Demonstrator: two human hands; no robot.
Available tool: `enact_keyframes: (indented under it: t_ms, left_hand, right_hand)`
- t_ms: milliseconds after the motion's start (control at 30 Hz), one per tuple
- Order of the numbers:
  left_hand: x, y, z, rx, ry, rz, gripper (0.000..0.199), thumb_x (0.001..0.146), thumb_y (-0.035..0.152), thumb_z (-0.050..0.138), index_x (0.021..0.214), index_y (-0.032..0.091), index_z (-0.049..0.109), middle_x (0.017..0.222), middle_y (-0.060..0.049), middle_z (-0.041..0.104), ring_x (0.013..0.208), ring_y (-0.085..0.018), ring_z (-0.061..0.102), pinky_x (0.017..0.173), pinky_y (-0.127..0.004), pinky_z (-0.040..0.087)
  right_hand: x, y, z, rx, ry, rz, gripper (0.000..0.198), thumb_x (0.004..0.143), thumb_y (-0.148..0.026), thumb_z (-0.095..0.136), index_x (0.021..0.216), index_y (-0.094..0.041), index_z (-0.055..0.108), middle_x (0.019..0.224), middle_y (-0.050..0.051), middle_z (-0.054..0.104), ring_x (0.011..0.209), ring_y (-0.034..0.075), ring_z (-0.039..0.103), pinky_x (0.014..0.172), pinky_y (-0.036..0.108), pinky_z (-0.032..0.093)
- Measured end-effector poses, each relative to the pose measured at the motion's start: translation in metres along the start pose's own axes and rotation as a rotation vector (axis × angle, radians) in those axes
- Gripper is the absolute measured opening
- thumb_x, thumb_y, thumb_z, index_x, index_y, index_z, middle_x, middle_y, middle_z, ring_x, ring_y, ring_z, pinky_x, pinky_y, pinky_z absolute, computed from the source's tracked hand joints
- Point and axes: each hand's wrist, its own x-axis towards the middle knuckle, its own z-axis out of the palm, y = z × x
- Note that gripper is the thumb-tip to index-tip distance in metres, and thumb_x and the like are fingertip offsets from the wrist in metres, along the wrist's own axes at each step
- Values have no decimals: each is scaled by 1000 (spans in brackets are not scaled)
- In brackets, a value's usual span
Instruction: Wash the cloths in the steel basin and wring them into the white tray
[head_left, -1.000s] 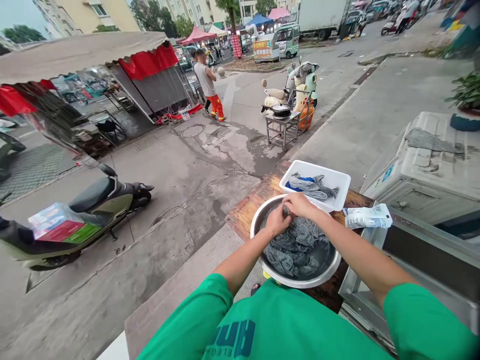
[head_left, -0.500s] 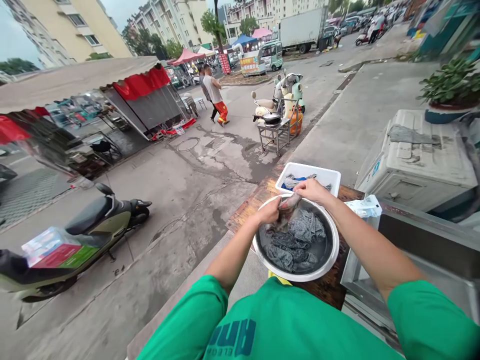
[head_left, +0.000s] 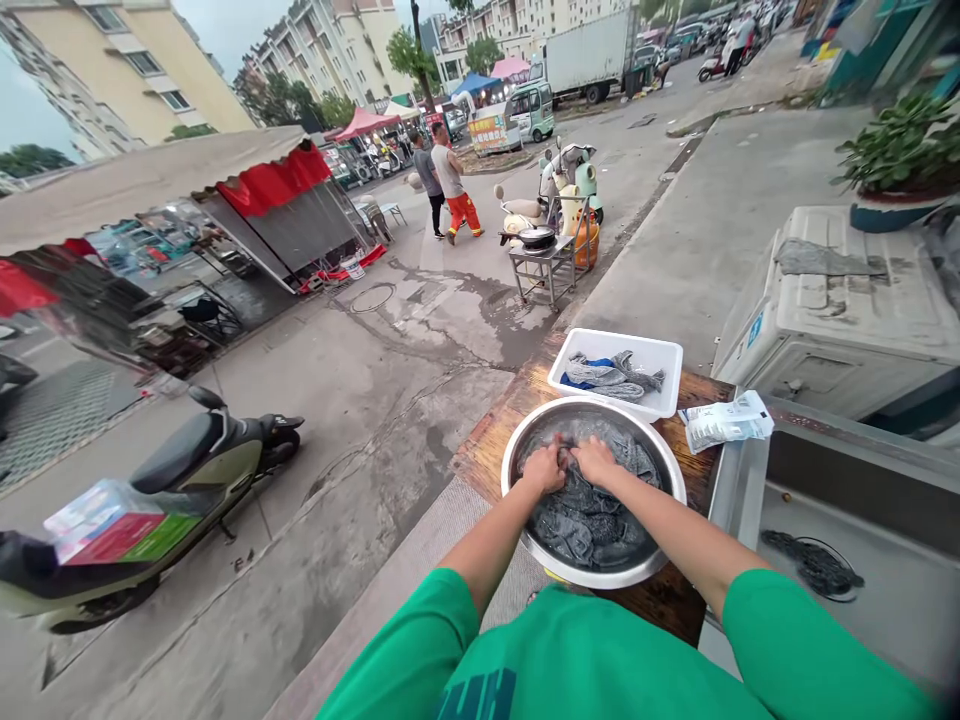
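Both my hands are down in the round shiny steel basin [head_left: 671, 480], which I take as landmark. My left hand [head_left: 544, 468] and right hand [head_left: 596, 460] sit knuckle to knuckle near the basin's middle, each bunched closed on a fold of the dark grey wet cloths [head_left: 592, 520] that fill the bowl. Water around the cloths looks murky grey.

Risks, as I judge them: the basin sits on a worn reddish-brown wooden tabletop [head_left: 491, 445], with its near rim close to the near table edge. Hard scrubbing toward me could slide or tip it, and the thin smooth metal on wet wood would skid easily. Slop over the rim could soak the white crinkly plastic packet [head_left: 726, 420] lying just right of the basin's far side. Heavy sodden fabric could slip out when lifted.

Just beyond the basin stands a white rectangular plastic tub [head_left: 667, 360] of rigid, matte plastic, holding wrung grey and blue rags [head_left: 611, 372] that look twisted and ropey. To the right of the basin is a brushed steel sink [head_left: 885, 610], flat and dull, with a dark mesh clump over its drain.
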Motion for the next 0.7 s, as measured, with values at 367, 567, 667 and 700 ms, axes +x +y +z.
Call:
enact_keyframes:
  t_ms: [367, 567, 667, 700]
  left_hand:
    - [-4, -23, -77, -429, 125, 346, 23, 93, 25, 46, 104, 16, 63, 92, -4, 69, 81, -15, 61, 77, -25, 49]
    - [-46, -7, -143, -369, 277, 440, 35, 98, 32, 35, 107, 15, 65, 95, -6, 69, 86, -17, 60, 82, -27, 46]
    - [-63, 3, -163, -329, 331, 493, 39, 98, 33, 36, 122, 19, 63, 108, -7, 70, 95, -19, 61, 85, -28, 45]
    - [-65, 5, -166, -312, 348, 505, 39, 97, 32, 37, 120, 19, 65, 106, -7, 70, 93, -19, 61, 84, -28, 44]
  right_hand:
    - [11, -16, -91, 394, 189, -189, 36, 86, -43, 51, 63, -16, 59, 60, -3, 47, 61, 12, 42, 57, 25, 28]
    - [-14, -24, -150, 588, 272, -295, 53, 69, -68, 61, 57, -17, 53, 55, -5, 34, 57, 10, 32, 54, 26, 22]
    - [-29, -23, -175, 436, 211, -325, 46, 64, -62, 71, 65, -16, 63, 59, -4, 46, 61, 12, 40, 56, 25, 27]
    - [-32, -22, -180, 367, 199, -320, 41, 63, -56, 74, 67, -16, 66, 60, -3, 49, 62, 13, 43, 56, 25, 28]
